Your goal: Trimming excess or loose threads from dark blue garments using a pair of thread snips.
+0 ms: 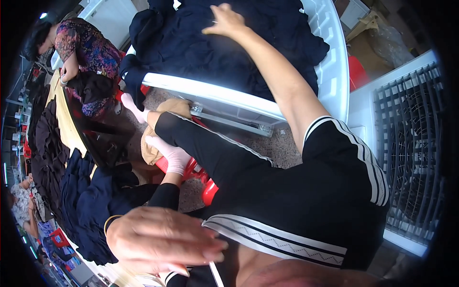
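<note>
My right hand (226, 20) reaches out at the top over a heap of navy cloth (201, 52). Its thumb and fingers are spread, and no object shows between them. The cloth fills a large white bin (215, 91) and hangs over its near left corner. Close to the camera, my left hand (162, 239) is raised in front of my body, a thin gold bangle (109, 223) at its wrist. Its fingers are bent and pressed together, slightly blurred; what they hold, if anything, is hidden. A narrow white strip (216, 275) shows just below its fingertips.
More navy cloth (95, 201) and dark brown cloth (45, 138) lie along a table at left. A co-worker in a floral top (88, 48) bends over dark fabric. Red plastic (210, 191) shows near my feet. At right stands a white-framed dark grid (411, 143).
</note>
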Tool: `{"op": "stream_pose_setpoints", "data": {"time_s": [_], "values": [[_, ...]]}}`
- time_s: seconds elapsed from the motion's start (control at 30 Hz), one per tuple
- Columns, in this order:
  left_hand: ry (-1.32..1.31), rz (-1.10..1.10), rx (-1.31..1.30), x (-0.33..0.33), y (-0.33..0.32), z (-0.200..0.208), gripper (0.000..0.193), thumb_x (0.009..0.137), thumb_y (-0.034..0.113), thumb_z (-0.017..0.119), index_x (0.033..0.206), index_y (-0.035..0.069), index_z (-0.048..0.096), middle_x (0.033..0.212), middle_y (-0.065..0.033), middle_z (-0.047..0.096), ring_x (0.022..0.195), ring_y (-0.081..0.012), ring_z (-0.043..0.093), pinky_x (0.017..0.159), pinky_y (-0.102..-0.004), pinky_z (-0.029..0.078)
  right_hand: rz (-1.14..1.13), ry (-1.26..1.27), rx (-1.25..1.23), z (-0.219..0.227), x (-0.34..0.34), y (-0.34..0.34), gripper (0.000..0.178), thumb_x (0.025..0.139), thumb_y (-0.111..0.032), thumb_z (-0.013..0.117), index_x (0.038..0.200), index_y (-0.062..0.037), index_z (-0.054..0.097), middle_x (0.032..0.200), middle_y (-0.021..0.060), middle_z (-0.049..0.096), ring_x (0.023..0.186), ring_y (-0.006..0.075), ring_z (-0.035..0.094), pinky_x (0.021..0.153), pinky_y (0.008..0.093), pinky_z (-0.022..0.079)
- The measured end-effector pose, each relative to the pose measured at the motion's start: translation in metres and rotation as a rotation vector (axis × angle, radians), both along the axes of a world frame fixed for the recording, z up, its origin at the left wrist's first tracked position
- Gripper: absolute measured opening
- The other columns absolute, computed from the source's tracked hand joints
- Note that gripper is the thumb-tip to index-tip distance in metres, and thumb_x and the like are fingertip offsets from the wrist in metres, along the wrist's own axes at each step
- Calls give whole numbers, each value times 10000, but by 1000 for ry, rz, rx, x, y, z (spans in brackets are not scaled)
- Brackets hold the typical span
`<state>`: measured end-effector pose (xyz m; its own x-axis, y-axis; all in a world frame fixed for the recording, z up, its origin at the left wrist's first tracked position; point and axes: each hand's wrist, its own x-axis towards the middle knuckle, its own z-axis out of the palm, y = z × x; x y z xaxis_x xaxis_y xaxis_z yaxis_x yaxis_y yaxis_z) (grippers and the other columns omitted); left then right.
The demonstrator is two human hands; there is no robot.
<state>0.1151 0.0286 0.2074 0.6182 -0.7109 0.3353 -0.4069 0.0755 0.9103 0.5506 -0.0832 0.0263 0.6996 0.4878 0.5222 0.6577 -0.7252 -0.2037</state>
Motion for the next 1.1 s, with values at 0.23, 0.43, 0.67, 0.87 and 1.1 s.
{"op": "stream_pose_setpoints", "data": {"time_s": [0.23, 0.43, 0.67, 0.87, 1.1], "values": [[155, 237, 18, 8, 1, -19, 329, 890, 94, 579, 1131, -131, 592, 1109, -229, 645, 1042, -349, 628, 908, -393, 480, -299, 230, -92, -14, 51, -81, 1164, 540, -661, 769, 1444, -92, 307, 1379, 185, 390, 1229, 342, 493, 970, 427, 449], [277, 257, 104, 19, 3, -25, 321, 897, 63, 561, 1171, -104, 577, 1124, -224, 626, 1053, -324, 616, 937, -370, 454, -446, 272, -161, -11, 83, -139, 1272, 473, -716, 763, 1452, -58, 289, 1395, 187, 396, 1267, 325, 468, 989, 416, 436], [322, 244, 109, 39, 4, -48, 323, 875, 40, 557, 1164, -103, 578, 1140, -216, 624, 1051, -307, 615, 929, -344, 448, -213, 514, 88, -49, 114, -155, 1009, 581, -564, 798, 1253, 128, 501, 1188, 233, 601, 1099, 268, 598, 941, 334, 462], [395, 244, 98, 44, -9, -58, 305, 885, 18, 571, 1174, -80, 580, 1131, -174, 630, 998, -251, 619, 878, -307, 453, -55, 868, -64, -29, 70, -149, 1119, 502, -734, 744, 1176, 133, 530, 667, 112, 532, 522, 174, 477, 481, 291, 345], [430, 202, 131, 42, -18, -58, 294, 891, 21, 588, 1174, -59, 586, 1139, -156, 631, 926, -195, 607, 829, -287, 461, -142, 530, -346, -20, 23, -132, 684, 553, -469, 795, 1037, -5, 657, 967, 211, 661, 944, 367, 635, 813, 403, 511]]}}
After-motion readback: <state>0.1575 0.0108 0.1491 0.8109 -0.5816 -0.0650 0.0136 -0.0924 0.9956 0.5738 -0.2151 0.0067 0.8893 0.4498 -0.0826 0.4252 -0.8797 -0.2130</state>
